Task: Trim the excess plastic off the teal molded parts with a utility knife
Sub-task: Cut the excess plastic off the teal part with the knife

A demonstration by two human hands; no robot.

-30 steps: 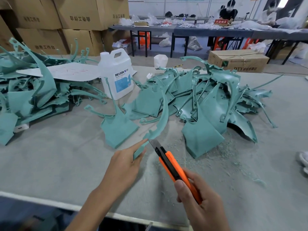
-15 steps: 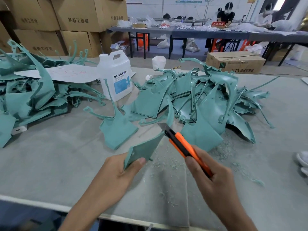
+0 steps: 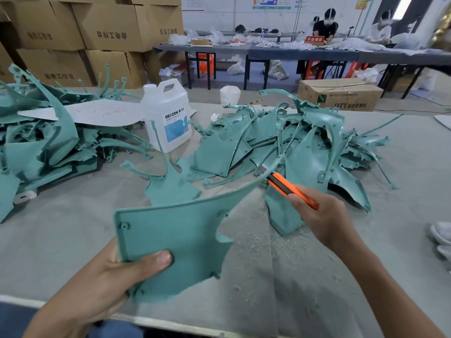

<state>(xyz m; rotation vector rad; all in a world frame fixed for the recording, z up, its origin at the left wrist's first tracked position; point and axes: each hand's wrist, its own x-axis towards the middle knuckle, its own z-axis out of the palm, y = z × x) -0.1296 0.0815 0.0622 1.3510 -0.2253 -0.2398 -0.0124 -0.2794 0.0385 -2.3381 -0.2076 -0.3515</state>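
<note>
While left hand grip pinches teal part at near corner, thumb on top, right hand grip wraps utility knife; blade apparently touching part's thin arm, far from left grip. Shavings on worktop between grips: some trimming done. Pile beyond knife grip: judge plenty left.

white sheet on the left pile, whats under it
The white sheet lies on the left pile of teal molded parts, whose curved arms stick out along its near edge and behind it. Whatever lies beneath the sheet's middle is covered.
</note>
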